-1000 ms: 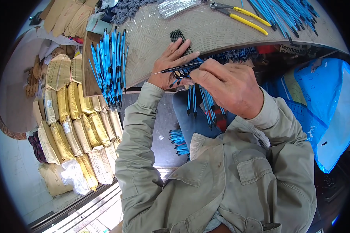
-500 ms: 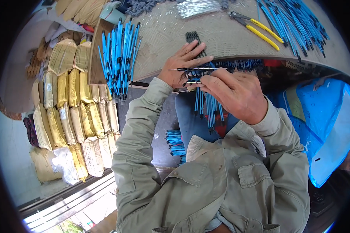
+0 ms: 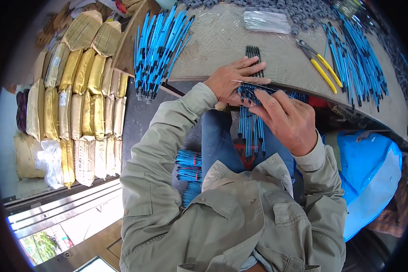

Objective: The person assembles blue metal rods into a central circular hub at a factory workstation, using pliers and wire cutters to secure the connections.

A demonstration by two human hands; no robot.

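Note:
My left hand lies with fingers stretched out over a row of thin black-and-blue rods at the table's front edge, pressing on it. Blue lower lengths of the rods hang below the edge, over my lap. Beside that palm, my right hand is closed, its fingertips curled in at a cluster of dark rod ends. A fine, light wire crosses above this cluster toward the right fingers, which seem to pinch it. The right thumb tip and the left palm are partly hidden.
Blue rods lie in piles at the table's left and right. Yellow-handled pliers, a clear bundle of fine strips and grey rings are on the table. Wrapped packages stand at left; a blue sheet at right.
The whole view has shifted. My right hand has turned slightly and lowered from the rods' middle; the dark stick that crossed its fingertips no longer shows clearly. My left hand keeps its place on the rods.

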